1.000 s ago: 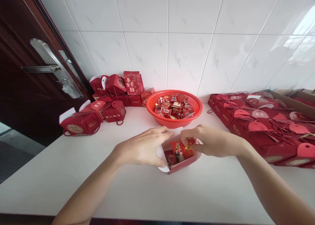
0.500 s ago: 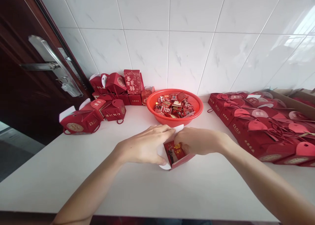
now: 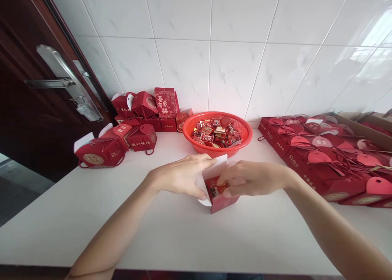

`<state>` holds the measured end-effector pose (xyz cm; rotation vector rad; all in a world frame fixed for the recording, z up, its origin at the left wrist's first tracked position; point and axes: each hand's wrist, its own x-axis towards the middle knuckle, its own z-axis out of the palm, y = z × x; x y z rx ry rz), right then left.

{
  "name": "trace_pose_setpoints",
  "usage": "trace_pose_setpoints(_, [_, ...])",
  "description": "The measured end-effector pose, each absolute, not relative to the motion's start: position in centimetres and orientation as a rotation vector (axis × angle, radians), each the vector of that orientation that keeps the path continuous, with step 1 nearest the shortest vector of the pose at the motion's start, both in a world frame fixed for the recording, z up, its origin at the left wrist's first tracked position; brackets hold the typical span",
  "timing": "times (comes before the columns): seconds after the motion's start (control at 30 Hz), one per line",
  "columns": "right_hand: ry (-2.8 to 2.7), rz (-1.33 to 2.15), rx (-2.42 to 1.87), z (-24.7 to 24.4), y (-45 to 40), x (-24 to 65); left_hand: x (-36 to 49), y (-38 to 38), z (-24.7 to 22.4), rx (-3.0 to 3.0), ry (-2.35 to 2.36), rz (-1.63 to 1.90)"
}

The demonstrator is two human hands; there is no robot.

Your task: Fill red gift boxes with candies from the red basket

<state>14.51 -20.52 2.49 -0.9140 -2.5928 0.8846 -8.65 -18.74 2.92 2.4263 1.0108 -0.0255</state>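
Observation:
A small red gift box (image 3: 225, 203) with its white-lined flaps raised stands on the white table below the basket. Red-wrapped candies (image 3: 213, 187) with gold print show inside it. My left hand (image 3: 182, 176) grips the box's left side, thumb at the front flap and fingers near the back one. Over the box's right part is my right hand (image 3: 254, 178), slightly blurred, its thumb and fingers apart at the opening; I see nothing held in it. Just behind the box sits an orange-red plastic basket (image 3: 218, 150) of mixed wrapped candies (image 3: 214, 131).
Rows of closed red gift boxes (image 3: 321, 157) cover the right side, with a cardboard carton (image 3: 355, 123) behind them. More red boxes (image 3: 101, 149) are grouped at the back left, beside a dark door (image 3: 45, 121). A tiled wall (image 3: 180, 63) bounds the table (image 3: 165, 239) behind.
My right hand has lifted a little out of the box, and its curled fingers have loosened and spread. My left hand keeps its hold on the box.

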Motion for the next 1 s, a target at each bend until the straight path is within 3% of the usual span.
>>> trace_pose_setpoints(0.1, [-2.613,0.87,-0.847,1.9,-22.7,16.3,-8.8,-17.9,2.8,2.405,1.029,-0.022])
trace_pose_setpoints(0.3, [-2.259,0.426,-0.883,-3.3,-24.6,16.7,-8.5,-17.9,2.8,2.386,1.031,0.041])
trace_pose_setpoints(0.5, [-1.885,-0.075,-1.181,-7.0,-23.1,15.2,-8.2,-18.1,2.3,2.282,1.07,0.1])
trace_pose_setpoints(0.6, [-1.815,-0.01,-1.263,-7.9,-22.5,14.8,-8.3,-17.7,1.9,2.29,1.008,0.102])
trace_pose_setpoints(0.83, [-1.646,0.516,-1.212,-8.6,-22.2,14.8,-8.8,-16.6,2.3,2.292,0.85,-0.005])
trace_pose_setpoints(1.0, [-1.668,0.549,-1.097,-9.0,-22.2,14.6,-8.6,-16.1,2.1,2.261,0.789,0.005])
